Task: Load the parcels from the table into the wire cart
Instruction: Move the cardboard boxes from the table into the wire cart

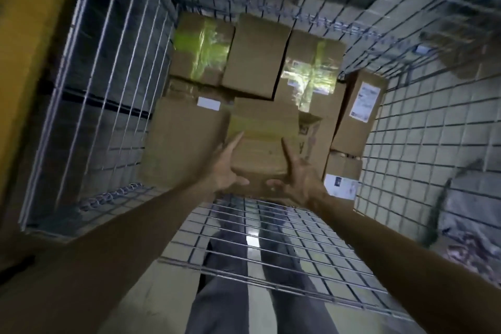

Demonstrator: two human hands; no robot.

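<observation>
Head view: a plain brown cardboard parcel (261, 138) is held at the centre of the frame, inside the wire cart (113, 68) and above the boxes already stacked there. It is pressed between the left hand (226, 171) and the right hand (296, 175). Both hands are spread flat, with straight fingers laid along the parcel's near corners and nothing curled round it. The table is not seen.

The parcel is judged to be stiff, square-edged and light enough to be carried by palm pressure alone. Its matt board should give fair friction, so the two opposite side faces near the lower corners are thought the best places to take hold. The band of tape across its top looks slicker and is better avoided.

In the upper centre, two boxes wrapped in glossy tape (202, 54) (311, 62) are lit with a greenish glare, and a bare carton (256, 57) is wedged between them. A large box (184, 141) bearing a white label (208, 103) is seen left of centre, and a tall labelled box (357, 111) is stood on end at the right. The cart's walls are made of thin steel rod in a grid. A mesh panel (271, 238) is seen across the lower centre, with grey trouser legs (230, 293) visible through it. A yellow surface (29, 35) fills the upper left.
</observation>
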